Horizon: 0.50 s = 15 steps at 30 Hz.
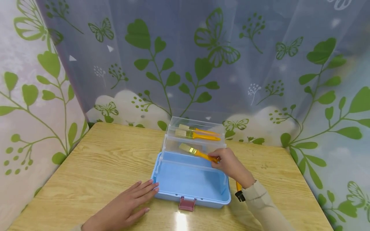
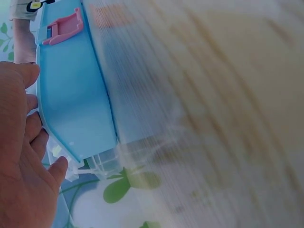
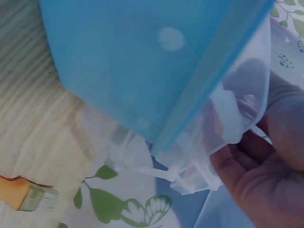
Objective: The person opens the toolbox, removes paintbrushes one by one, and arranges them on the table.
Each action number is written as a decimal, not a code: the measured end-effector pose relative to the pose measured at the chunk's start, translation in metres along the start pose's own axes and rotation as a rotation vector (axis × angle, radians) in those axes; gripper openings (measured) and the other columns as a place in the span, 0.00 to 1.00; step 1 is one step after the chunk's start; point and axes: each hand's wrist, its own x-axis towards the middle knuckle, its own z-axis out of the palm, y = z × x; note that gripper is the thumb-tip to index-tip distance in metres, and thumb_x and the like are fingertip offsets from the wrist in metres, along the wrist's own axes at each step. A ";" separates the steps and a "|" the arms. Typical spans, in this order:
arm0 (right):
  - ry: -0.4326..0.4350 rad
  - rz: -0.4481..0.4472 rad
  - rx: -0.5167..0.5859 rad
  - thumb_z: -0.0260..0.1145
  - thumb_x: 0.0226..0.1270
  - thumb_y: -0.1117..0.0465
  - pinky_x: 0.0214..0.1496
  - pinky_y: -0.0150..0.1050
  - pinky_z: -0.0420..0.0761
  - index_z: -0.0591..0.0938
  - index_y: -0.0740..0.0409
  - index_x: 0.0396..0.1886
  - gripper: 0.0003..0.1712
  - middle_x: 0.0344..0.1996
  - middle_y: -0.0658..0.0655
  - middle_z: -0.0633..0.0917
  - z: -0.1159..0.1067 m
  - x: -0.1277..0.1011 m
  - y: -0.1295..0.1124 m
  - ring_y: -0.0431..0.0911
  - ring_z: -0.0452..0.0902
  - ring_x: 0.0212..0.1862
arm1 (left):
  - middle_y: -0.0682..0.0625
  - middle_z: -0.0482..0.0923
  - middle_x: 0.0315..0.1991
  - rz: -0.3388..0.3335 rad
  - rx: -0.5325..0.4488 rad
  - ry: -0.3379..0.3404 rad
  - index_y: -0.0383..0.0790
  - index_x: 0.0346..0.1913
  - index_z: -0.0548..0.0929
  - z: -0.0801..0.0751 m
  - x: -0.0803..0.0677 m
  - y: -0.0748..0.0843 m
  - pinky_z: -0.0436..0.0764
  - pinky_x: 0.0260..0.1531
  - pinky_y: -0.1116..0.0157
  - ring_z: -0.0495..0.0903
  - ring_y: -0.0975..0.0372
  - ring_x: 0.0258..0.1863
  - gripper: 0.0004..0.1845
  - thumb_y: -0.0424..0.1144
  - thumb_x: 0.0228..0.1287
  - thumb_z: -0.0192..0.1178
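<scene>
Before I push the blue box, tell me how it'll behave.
The blue box looks plastic, so it's probably light and stiff. Sitting flat, it should slide, not roll. Clear trays raised behind might make it tip backward.

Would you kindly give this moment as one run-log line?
right hand: holds brush; left hand: at blue box's front-left corner; box: open; upper clear tray: two brushes; tabletop: another brush

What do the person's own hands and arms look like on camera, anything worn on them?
The left hand and right hand are bare, without gloves. A long, cream-beige right sleeve ends at the wrist; only a pale edge of the left sleeve shows.
</scene>
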 end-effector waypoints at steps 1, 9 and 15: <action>-0.010 0.004 0.002 0.73 0.59 0.73 0.35 0.34 0.83 0.90 0.66 0.47 0.15 0.39 0.58 0.90 -0.001 0.001 0.000 0.41 0.79 0.32 | 0.48 0.60 0.79 0.001 -0.001 0.002 0.42 0.80 0.60 0.000 0.000 0.000 0.37 0.79 0.71 0.60 0.53 0.78 0.34 0.47 0.77 0.56; -0.124 0.027 0.029 0.73 0.56 0.75 0.38 0.39 0.88 0.90 0.68 0.41 0.12 0.36 0.60 0.91 -0.013 0.009 -0.007 0.43 0.84 0.33 | 0.48 0.60 0.79 -0.012 -0.041 0.010 0.41 0.79 0.62 -0.001 0.002 0.001 0.39 0.80 0.69 0.60 0.54 0.78 0.35 0.45 0.75 0.60; -0.160 0.094 0.043 0.75 0.54 0.74 0.42 0.42 0.88 0.91 0.65 0.40 0.12 0.37 0.58 0.90 -0.015 0.012 -0.011 0.44 0.85 0.36 | 0.51 0.57 0.80 -0.013 -0.026 0.011 0.41 0.79 0.63 -0.002 0.001 0.002 0.40 0.80 0.68 0.59 0.55 0.79 0.35 0.45 0.74 0.61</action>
